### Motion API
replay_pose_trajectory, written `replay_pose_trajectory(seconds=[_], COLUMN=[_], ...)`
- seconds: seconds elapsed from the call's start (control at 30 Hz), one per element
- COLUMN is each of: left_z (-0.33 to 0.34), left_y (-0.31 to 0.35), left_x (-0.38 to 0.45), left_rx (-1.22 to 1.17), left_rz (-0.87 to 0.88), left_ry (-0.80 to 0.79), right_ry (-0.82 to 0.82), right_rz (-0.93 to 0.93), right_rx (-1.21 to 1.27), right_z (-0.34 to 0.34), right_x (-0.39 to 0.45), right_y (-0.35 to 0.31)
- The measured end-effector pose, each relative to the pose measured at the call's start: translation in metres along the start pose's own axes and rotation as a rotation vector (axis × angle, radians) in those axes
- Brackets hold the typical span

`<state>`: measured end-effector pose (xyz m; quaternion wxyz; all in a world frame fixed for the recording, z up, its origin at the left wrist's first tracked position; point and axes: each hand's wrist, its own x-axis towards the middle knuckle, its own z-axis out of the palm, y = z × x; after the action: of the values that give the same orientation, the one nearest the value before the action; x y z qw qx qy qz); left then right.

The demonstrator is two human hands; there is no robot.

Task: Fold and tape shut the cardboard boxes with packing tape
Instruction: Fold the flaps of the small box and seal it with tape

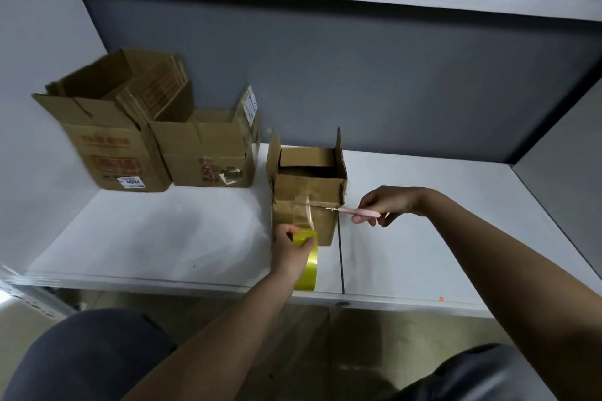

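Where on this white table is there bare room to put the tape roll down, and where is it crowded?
Bare: the table in front of the two open boxes, left of the left hand; also right of the small box, beyond the right hand holding the pink cutter. Crowded: back left corner and around the tape roll.

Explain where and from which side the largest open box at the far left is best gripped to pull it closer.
Grip the large box by its near front flap, coming from the front edge of the table: that flap faces the person, while another box crowds its right side.
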<state>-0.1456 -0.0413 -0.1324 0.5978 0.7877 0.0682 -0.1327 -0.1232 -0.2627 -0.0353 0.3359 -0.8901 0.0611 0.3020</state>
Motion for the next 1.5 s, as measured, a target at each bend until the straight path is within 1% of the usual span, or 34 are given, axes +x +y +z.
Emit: replay_pose_trajectory(seconds=[0.57, 0.7, 0.83, 0.97, 1.07, 1.17, 1.3, 1.5], left_z=[0.0, -0.003, -0.005, -0.009, -0.013, -0.015, -0.007, 0.022], left_y=[-0.001, -0.003, -0.016, -0.029, -0.031, -0.025, -0.01, 0.013], left_x=[0.001, -0.005, -0.015, -0.022, -0.027, -0.031, -0.035, -0.034], left_rx=[-0.048, -0.08, -0.164, -0.169, -0.127, -0.093, -0.049, 0.008], left_rz=[0.02, 0.053, 0.104, 0.167, 0.212, 0.273, 0.334, 0.354], left_ry=[-0.023, -0.036, -0.059, -0.08, -0.125, -0.187, -0.326, -0.488], right_ry=[-0.019, -0.017, -0.017, -0.012, -0.012, 0.033, 0.091, 0.251], right_rz=[-0.095, -0.104, -0.115, -0.115, -0.116, -0.109, -0.084, -0.079], right_rx=[-0.048, -0.036, -0.021, 0.016, 0.064, 0.129, 0.225, 0.309], right_z=[-0.005, -0.001, 0.006, 0.019, 0.028, 0.034, 0.042, 0.044], right_x=[0.01, 0.006, -0.003, -0.013, -0.023, -0.039, -0.067, -0.1], right_y=[0.001, 0.0, 0.002, 0.009, 0.017, 0.034, 0.061, 0.101])
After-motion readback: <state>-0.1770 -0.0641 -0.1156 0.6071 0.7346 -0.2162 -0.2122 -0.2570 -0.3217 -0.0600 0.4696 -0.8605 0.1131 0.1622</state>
